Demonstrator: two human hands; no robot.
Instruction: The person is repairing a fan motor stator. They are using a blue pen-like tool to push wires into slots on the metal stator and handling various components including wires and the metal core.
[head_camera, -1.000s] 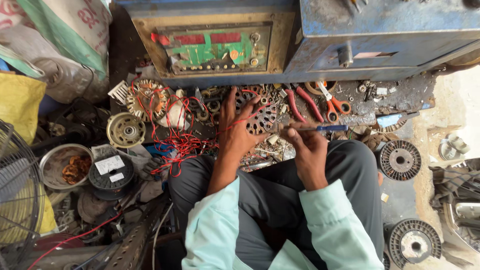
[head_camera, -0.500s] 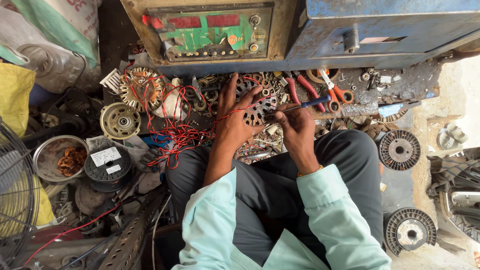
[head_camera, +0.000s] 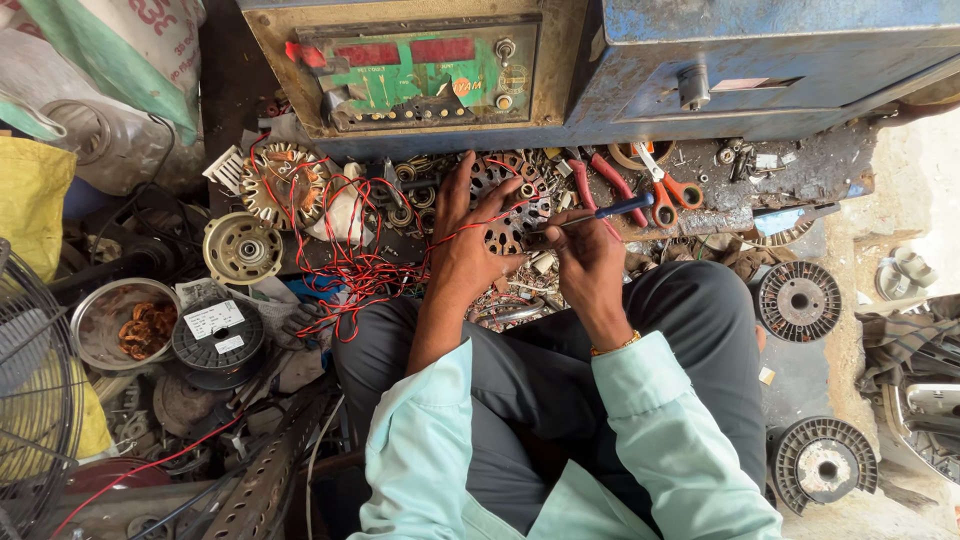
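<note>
Unmoved, left hand (head_camera: 462, 255) presses one stator (head_camera: 510, 205); right hand (head_camera: 590, 255) grip grasps one screwdriver (head_camera: 600, 213).

We have little room around our left hand (head_camera: 468, 255): red wires (head_camera: 345, 265) loop just to its left, and loose metal rings and small parts crowd the floor beyond its fingers. Ahead, the blue machine (head_camera: 760, 70) walls off the far side. Pliers (head_camera: 612, 185) and scissors (head_camera: 665, 185) lie beside our right hand (head_camera: 590, 260). To the right, between two round wound stators (head_camera: 798, 300), we see a bare dark patch of floor (head_camera: 800, 375).
</note>
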